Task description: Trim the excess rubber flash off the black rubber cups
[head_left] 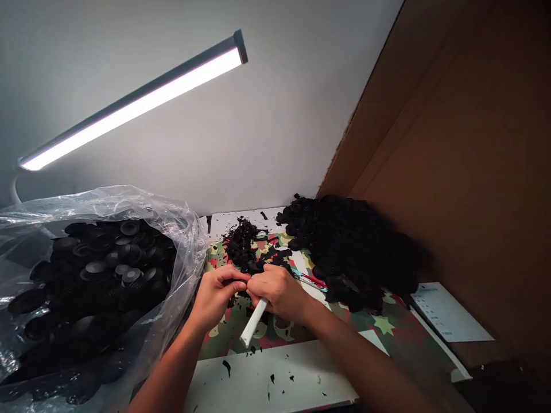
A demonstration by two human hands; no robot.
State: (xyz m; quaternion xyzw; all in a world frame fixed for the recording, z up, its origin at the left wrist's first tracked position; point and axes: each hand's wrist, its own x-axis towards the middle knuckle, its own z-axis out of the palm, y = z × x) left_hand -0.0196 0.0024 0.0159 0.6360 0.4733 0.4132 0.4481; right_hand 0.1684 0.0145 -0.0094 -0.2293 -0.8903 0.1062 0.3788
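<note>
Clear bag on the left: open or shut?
Open. The clear plastic bag has its mouth spread wide, leaving the round black parts inside exposed.

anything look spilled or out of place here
Yes: a few black scraps lie strewn on the white board in the foreground, apart from the scrap heap farther back, so they look stray.

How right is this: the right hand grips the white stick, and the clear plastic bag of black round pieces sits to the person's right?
Wrong side for the bag: the head view shows the clear plastic bag of black round pieces to the person's left. The right hand does grip the white stick.
</note>
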